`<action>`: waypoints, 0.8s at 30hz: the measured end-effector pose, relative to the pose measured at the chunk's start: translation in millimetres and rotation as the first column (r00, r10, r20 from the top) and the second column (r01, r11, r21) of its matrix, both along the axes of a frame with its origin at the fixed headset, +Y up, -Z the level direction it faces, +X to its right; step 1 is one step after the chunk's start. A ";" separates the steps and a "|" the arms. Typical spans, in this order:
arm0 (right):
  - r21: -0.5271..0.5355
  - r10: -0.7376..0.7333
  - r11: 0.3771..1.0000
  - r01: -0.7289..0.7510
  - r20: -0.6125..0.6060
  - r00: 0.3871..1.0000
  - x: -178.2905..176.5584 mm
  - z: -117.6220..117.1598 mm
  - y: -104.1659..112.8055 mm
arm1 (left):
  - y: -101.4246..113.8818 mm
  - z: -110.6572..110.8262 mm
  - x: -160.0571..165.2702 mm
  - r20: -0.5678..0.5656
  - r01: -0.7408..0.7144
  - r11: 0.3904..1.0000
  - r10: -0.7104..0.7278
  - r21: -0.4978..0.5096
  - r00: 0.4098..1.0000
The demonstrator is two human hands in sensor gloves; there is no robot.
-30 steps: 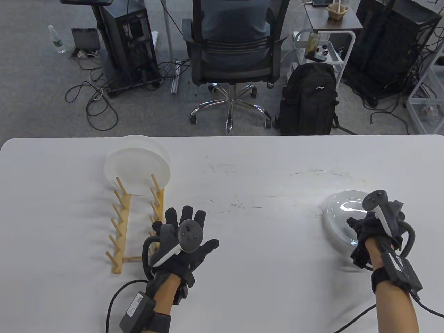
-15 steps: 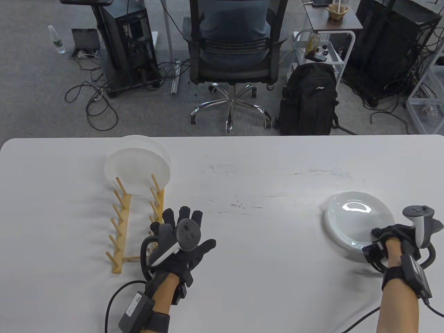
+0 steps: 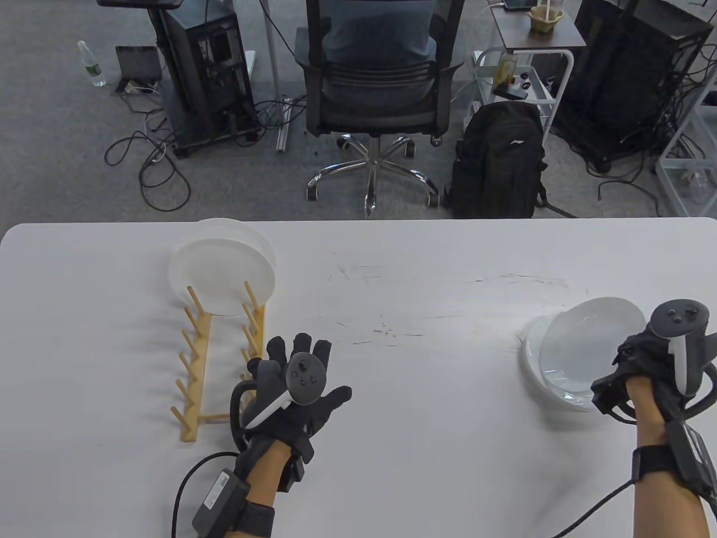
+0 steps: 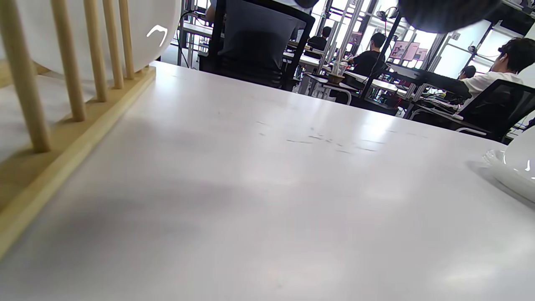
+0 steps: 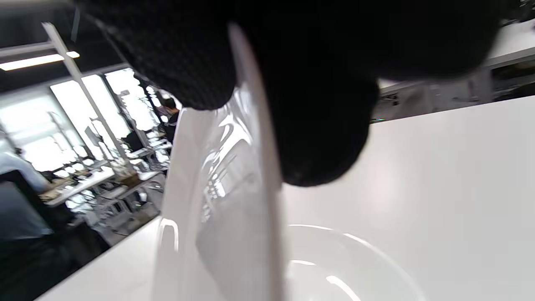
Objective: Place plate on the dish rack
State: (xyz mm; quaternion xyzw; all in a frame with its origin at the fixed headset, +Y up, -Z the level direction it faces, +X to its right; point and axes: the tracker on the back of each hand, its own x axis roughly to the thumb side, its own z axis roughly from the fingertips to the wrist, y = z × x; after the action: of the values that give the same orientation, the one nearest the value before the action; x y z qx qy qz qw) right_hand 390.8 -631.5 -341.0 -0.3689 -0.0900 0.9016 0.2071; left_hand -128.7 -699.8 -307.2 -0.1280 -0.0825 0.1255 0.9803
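Right hand (image 3: 652, 364) grips top white plate (image 3: 588, 342) by its near rim, tilted up off plate stack (image 3: 546, 386) at table's right, face toward the person's left; fingertips hidden behind rim. Left hand (image 3: 297, 386) flat, fingers spread, beside wooden dish rack (image 3: 196, 370) holding two plates (image 3: 224, 269). Right wrist view mostly blocked by glove.

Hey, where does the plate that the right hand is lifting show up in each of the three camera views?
Table view: lifted plate tilted at the right edge, gripped by the right hand.
Left wrist view: white plates at the right edge; cannot tell which.
Right wrist view: centre, edge-on, under the glove.
Shared landmark: the white table.
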 end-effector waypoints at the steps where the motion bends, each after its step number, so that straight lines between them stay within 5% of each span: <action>1: 0.039 -0.008 0.999 0.010 -0.041 0.999 -9.3 6.6 2.7 | -0.6 0.0 0.8 0.005 -0.011 1.000 0.011 -0.001 1.000; 5: 0.128 -0.361 0.909 0.397 -0.237 0.902 -32.5 22.8 -11.5 | -1.6 0.1 2.8 0.021 -0.074 0.997 0.074 0.009 0.997; 8: 0.081 -0.640 0.685 0.724 -0.409 0.651 -55.0 27.7 -42.1 | 2.6 2.7 6.5 0.021 -0.207 0.977 0.206 0.059 0.978; 11: -0.045 -0.807 0.386 0.921 -0.500 0.314 -86.0 25.5 -79.6 | 6.8 7.4 16.0 -0.017 -0.386 0.922 0.386 -0.005 0.922; 14: -0.234 -0.849 0.255 0.938 -0.518 0.102 -114.6 24.3 -96.1 | -8.9 6.4 23.4 -0.072 -0.630 0.761 0.627 -0.155 0.775; 17: -0.323 -0.827 0.250 0.913 -0.561 0.028 -144.3 28.5 -99.9 | -30.1 5.0 32.0 -0.195 -0.862 0.405 0.859 -0.305 0.473; 18: -0.357 -0.808 0.279 0.891 -0.589 0.017 -152.3 31.0 -95.9 | -33.5 4.7 34.3 -0.234 -0.904 0.286 0.900 -0.318 0.367; 19: -0.346 -0.765 0.382 0.857 -0.639 0.083 -158.1 33.3 -89.7 | -33.9 4.5 32.9 -0.289 -0.930 0.228 0.905 -0.289 0.312; 21: -0.262 -0.661 0.547 0.795 -0.718 0.218 -159.2 37.0 -78.9 | -25.2 6.4 25.4 -0.300 -0.940 0.309 0.892 -0.143 0.338; 23: -0.165 -0.533 0.696 0.699 -0.770 0.349 -155.3 41.3 -65.6 | 3.4 4.0 11.0 -0.191 -0.867 0.497 0.849 -0.022 0.492; 24: -0.091 -0.434 0.780 0.619 -0.791 0.431 -150.6 42.7 -59.2 | 26.5 4.5 2.8 -0.120 -0.766 0.638 0.769 0.077 0.628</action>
State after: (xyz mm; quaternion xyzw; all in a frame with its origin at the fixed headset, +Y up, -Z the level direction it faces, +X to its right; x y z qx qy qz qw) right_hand 240.2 -690.7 -298.3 0.0733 0.0330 0.8411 0.5349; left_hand -125.9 -673.3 -302.7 -0.0623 -0.0608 0.5383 0.8382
